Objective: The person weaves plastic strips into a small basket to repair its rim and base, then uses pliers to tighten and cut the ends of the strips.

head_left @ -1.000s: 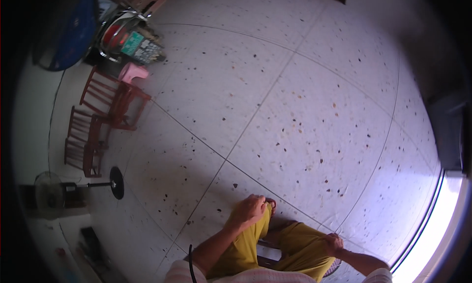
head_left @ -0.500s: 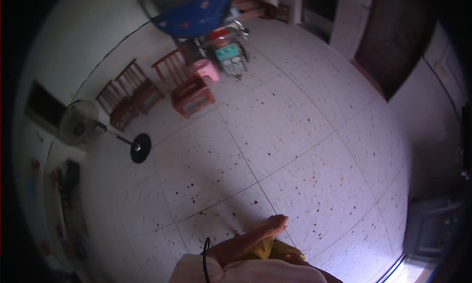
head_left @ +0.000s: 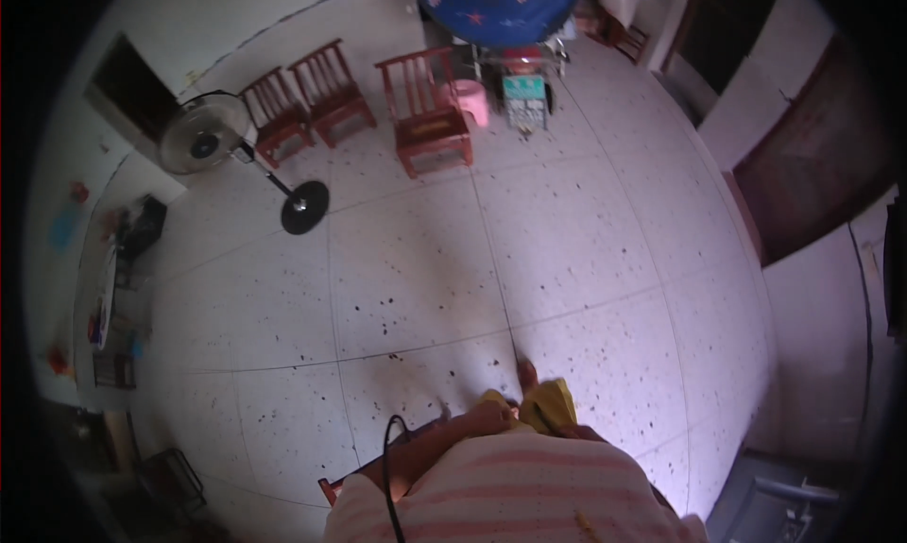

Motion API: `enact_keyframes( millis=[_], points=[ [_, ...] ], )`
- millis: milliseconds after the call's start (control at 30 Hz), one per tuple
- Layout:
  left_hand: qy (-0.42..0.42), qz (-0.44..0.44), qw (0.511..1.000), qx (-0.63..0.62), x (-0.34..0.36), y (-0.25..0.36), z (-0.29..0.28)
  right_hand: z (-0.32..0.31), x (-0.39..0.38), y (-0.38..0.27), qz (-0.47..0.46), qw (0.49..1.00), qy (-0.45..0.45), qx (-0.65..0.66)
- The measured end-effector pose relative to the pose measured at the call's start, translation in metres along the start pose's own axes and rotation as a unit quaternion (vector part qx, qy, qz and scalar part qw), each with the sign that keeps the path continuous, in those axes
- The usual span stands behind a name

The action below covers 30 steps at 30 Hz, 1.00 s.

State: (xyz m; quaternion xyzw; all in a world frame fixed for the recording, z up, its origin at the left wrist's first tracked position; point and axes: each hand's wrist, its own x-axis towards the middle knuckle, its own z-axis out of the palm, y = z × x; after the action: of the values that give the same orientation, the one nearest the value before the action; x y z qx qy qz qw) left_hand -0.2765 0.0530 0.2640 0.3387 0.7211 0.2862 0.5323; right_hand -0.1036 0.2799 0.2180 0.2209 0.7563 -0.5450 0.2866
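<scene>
My left forearm slants up from the lower edge, and my left hand [head_left: 489, 416] rests by the yellow shorts [head_left: 550, 407] over my lap. Its fingers are small and dim, so I cannot make out their pose or anything in them. Of my right arm only a bit of skin [head_left: 588, 433] shows beside the shorts; the shirt hides the hand. A pink-and-white striped shirt [head_left: 529, 477] fills the bottom middle, crossed at its left by a black cable [head_left: 386, 458]. A bare foot [head_left: 527, 375] stands on the floor ahead of the shorts. A reddish wooden edge [head_left: 328, 491] shows beside my left arm.
Dark specks dot the tiled floor [head_left: 406, 260]. A standing fan [head_left: 304, 208] is at left, wooden chairs [head_left: 430, 127] along the far wall. Beyond stand a pink stool [head_left: 470, 102] and a blue-covered vehicle-like thing [head_left: 496, 9]. A dark cabinet [head_left: 770, 500] is at lower right.
The view has turned and tilted, so the chairs and fan sit higher and farther right. My left hand has drawn back from beyond the shorts to beside them; a foot now shows.
</scene>
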Motion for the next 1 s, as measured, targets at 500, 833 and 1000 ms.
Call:
enact_keyframes(
  millis=[500, 833, 1000],
  points=[
    [0.241, -0.196, 0.94, -0.142, 0.004, -0.032, -0.003, -0.214, 0.051, -0.264, -0.266, 0.952, -0.037, 0.15],
    [0.491, -0.219, 0.786, -0.306, -0.028, -0.038, -0.011, -0.225, -0.012, -0.58, -0.552, 0.35, -0.74, -0.158],
    [0.551, -0.243, 0.72, -0.344, -0.044, -0.107, 0.002, -0.194, -0.002, -0.603, -0.213, 0.271, -0.932, -0.109]
  ],
)
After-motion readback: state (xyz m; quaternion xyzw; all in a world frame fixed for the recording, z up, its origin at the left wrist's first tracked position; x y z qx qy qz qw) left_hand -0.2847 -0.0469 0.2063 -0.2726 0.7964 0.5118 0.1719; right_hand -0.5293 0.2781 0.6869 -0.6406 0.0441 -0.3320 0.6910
